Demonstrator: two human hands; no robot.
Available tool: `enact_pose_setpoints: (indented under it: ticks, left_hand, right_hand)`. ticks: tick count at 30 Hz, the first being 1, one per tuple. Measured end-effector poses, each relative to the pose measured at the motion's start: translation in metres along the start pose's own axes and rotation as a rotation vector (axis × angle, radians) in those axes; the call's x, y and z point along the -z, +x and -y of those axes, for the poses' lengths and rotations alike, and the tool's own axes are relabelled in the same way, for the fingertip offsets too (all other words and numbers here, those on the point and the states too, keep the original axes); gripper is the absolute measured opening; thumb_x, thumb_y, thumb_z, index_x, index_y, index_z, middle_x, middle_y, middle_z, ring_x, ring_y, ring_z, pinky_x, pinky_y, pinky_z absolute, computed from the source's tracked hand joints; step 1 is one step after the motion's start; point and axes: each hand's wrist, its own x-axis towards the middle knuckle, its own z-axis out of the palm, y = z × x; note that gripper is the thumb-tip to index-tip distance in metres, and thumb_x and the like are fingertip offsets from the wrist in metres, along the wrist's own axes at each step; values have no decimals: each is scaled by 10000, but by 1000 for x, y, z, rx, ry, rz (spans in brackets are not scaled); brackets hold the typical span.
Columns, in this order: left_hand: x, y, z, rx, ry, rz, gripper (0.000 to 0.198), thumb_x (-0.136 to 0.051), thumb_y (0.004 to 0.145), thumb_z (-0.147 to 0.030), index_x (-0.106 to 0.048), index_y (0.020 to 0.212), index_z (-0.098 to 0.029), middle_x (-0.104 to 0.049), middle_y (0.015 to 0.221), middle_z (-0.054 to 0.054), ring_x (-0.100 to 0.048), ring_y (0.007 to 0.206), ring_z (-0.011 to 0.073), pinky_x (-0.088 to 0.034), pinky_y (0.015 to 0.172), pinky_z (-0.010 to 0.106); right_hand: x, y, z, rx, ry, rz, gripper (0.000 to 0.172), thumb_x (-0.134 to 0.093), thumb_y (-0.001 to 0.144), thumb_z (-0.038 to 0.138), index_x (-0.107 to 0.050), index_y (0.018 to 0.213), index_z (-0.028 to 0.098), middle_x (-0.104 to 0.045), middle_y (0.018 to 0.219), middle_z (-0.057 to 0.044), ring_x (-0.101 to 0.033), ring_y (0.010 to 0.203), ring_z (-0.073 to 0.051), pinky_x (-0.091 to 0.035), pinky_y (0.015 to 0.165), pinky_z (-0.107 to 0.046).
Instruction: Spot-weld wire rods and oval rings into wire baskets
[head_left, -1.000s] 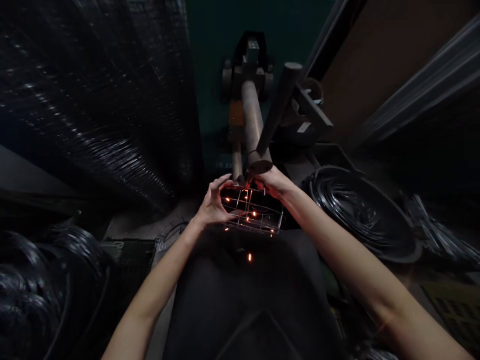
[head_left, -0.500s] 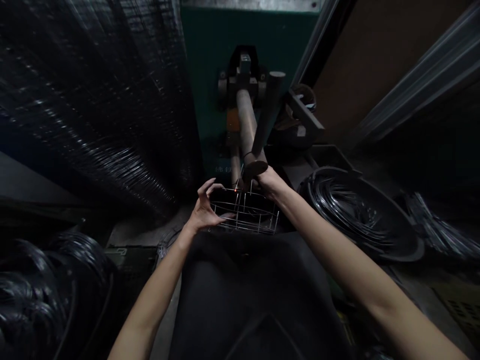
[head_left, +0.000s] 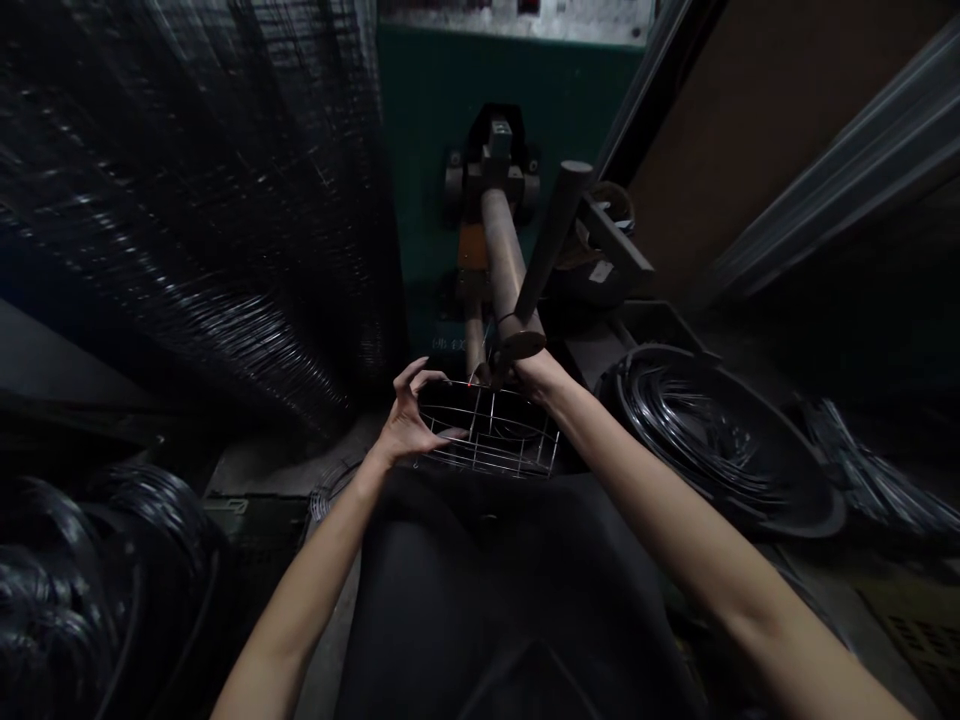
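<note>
A wire basket (head_left: 480, 462), made of thin metal rods, is held in front of my lap below a spot welder's arms (head_left: 504, 240). My left hand (head_left: 409, 425) grips its left side, thumb below and fingers curled over the upper edge. My right hand (head_left: 538, 376) reaches to the basket's far side, under the round end of the upper arm; its fingers are hidden there. A small red glow shows on the basket's far rim, by the tip of the lower arm (head_left: 475, 340).
A green machine body (head_left: 435, 90) stands ahead. At right, a black basin (head_left: 817, 500) holds wire rings, with a bundle of rods (head_left: 877, 470) beyond. Stacked wire mesh (head_left: 247, 200) rises at left, above more wire coils (head_left: 67, 590).
The view has shifted slightly, so the machine sits a little lower and farther right. The red glow has shrunk. The basket has tilted a little; my left hand keeps its grip.
</note>
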Motion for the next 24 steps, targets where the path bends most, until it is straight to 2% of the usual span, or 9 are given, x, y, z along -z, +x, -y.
enact_pose_setpoints:
  ticks: [3, 7, 10, 14, 17, 19, 22, 24]
  left_hand:
    - [3, 0, 1, 5, 15, 4, 1113, -871, 580, -399, -137, 1407, -267, -567, 1068, 70, -622, 983, 222, -507, 907, 454]
    - [5, 1, 1, 11, 22, 18, 1117, -870, 581, -396, -127, 1407, -270, -568, 1062, 66, -620, 978, 219, -510, 896, 450]
    - [6, 2, 0, 5, 18, 25, 1118, -873, 577, -405, -134, 1406, -274, -562, 1071, 69, -620, 970, 215, -515, 893, 443]
    - [11, 7, 3, -8, -2, 68, 1102, -871, 580, -419, -154, 1403, -270, -550, 1088, 80, -615, 955, 206, -524, 881, 424]
    - [16, 11, 9, -32, -9, 122, 1112, -874, 569, -434, -161, 1406, -269, -551, 1081, 74, -610, 962, 206, -519, 887, 422]
    - [17, 13, 13, -69, -6, 158, 1126, -881, 556, -429, -168, 1412, -267, -553, 1095, 83, -609, 977, 215, -511, 902, 436]
    - [13, 7, 15, -183, -13, 219, 1106, -878, 568, -409, -193, 1424, -270, -557, 1151, 124, -607, 1011, 242, -516, 888, 454]
    - [12, -6, 11, -273, 0, 277, 1055, -862, 597, -409, -223, 1428, -291, -567, 1189, 139, -601, 1059, 265, -493, 927, 502]
  right_hand:
    - [-4, 2, 0, 0, 91, -104, 273, -655, 755, 387, -432, 824, 245, -434, 482, 99, -397, 374, -77, -286, 361, -186]
    - [-9, 1, 4, -13, 116, -108, 266, -663, 740, 372, -466, 853, 232, -475, 516, 88, -445, 397, -86, -317, 375, -192]
    - [-10, -4, 6, -33, 128, -80, 198, -645, 757, 311, -479, 821, 223, -475, 502, 79, -429, 386, -81, -304, 371, -188]
    - [-7, -7, 7, -61, 129, -109, 129, -616, 765, 174, -493, 765, 213, -462, 486, 74, -375, 377, -65, -270, 368, -173]
    - [1, 2, 16, -93, 115, -78, 154, -630, 753, 111, -505, 706, 188, -493, 502, 46, -416, 414, -65, -277, 379, -164]
    - [10, 12, 26, -137, 140, -67, 200, -661, 762, 130, -492, 668, 178, -488, 498, 36, -410, 414, -61, -259, 373, -164]
    - [27, 19, 43, -211, 215, -87, 263, -679, 793, 185, -462, 645, 177, -430, 466, 52, -321, 375, -40, -204, 347, -162]
    - [39, 8, 48, -252, 272, -83, 271, -644, 831, 199, -450, 645, 172, -398, 464, 65, -266, 362, -25, -173, 334, -151]
